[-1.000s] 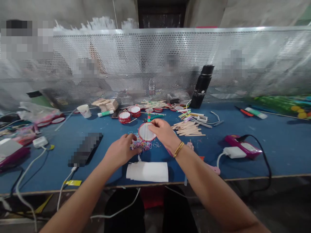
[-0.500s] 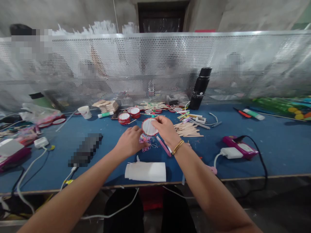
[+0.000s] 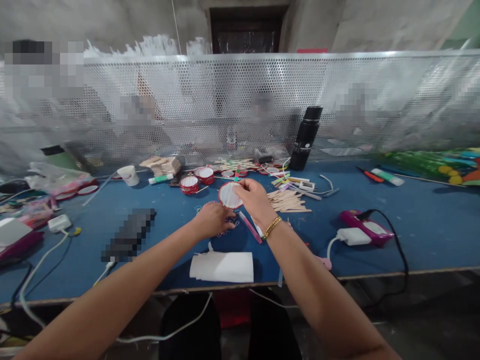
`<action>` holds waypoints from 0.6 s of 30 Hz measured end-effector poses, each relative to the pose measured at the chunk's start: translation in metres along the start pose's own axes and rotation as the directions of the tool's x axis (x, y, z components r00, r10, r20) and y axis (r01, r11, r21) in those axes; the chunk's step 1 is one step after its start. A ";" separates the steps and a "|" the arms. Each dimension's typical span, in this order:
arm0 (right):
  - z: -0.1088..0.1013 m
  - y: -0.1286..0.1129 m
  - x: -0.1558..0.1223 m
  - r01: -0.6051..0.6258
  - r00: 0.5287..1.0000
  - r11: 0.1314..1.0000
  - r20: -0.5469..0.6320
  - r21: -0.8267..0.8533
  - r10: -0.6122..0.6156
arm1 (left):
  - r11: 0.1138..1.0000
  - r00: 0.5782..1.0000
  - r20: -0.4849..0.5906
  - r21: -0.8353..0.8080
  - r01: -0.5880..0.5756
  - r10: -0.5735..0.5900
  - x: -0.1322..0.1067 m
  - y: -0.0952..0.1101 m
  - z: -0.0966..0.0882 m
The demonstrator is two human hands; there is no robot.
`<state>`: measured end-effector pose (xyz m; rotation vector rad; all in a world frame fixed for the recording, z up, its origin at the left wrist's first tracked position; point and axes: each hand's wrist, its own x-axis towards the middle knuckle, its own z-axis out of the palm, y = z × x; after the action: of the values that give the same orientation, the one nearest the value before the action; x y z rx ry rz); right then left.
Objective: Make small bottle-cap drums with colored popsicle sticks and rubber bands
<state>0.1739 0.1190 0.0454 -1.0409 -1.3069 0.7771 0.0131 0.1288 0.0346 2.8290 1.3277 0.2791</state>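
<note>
two hands: left hand (image 3: 213,220), right hand (image 3: 255,197). one disc (image 3: 229,195). one bracelet (image 3: 272,227). two big red drums: near drum (image 3: 188,184), far drum (image 3: 205,175); smaller red lids behind them, too small to count. one bottle (image 3: 305,137). one cup (image 3: 128,175). two glue sticks: left glue stick (image 3: 162,178), right glue stick (image 3: 388,176). two chargers: left charger (image 3: 59,223), right charger (image 3: 349,236). one pink box (image 3: 365,226). one paper (image 3: 222,266). one pink pen (image 3: 250,227). one loose stick pile (image 3: 288,200), sticks too many to count. one desk (image 3: 431,220).
</note>
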 end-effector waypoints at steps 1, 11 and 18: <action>0.000 0.000 0.000 0.001 1.000 1.000 0.002 -0.004 -0.001 | 1.000 1.000 0.007 0.008 -0.001 0.000 -0.004 -0.002 -0.003; 0.003 0.001 0.000 -0.002 1.000 1.000 0.018 -0.009 0.002 | 1.000 0.999 -0.032 -0.022 0.001 -0.002 -0.017 -0.005 -0.002; 0.005 0.005 0.000 -0.005 1.000 1.000 0.008 -0.022 0.005 | 0.990 0.990 -0.127 -0.132 0.040 -0.057 0.029 -0.009 0.033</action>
<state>0.1696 0.1217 0.0410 -1.0603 -1.3227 0.7729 0.0297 0.1586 0.0063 2.7087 1.3447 0.5374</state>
